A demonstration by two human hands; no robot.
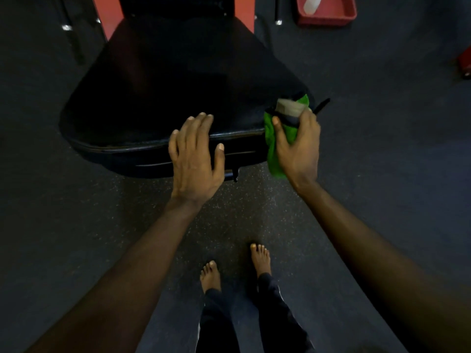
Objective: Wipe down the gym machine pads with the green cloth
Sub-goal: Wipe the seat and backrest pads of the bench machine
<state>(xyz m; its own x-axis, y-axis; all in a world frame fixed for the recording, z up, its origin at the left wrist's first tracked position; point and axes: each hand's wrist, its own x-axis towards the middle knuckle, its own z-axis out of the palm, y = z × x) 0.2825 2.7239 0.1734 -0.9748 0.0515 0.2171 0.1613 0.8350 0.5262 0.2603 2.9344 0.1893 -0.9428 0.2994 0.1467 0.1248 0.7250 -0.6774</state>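
The green cloth [275, 149] is clenched in the right grip [299, 149] at the 4 o'clock corner of the pad [158, 98], bunched with an unidentifiable grey object, while the left grip [195, 159] is laid flat, released, on the pad's 6 o'clock edge. The cloth could be snagged on the black lever [321, 105] just beside it at 1 o'clock, or too little of it pressed to the pad while bunched. A red bin [328, 20] with a white bottle [312, 3] is set well apart at 1 o'clock.
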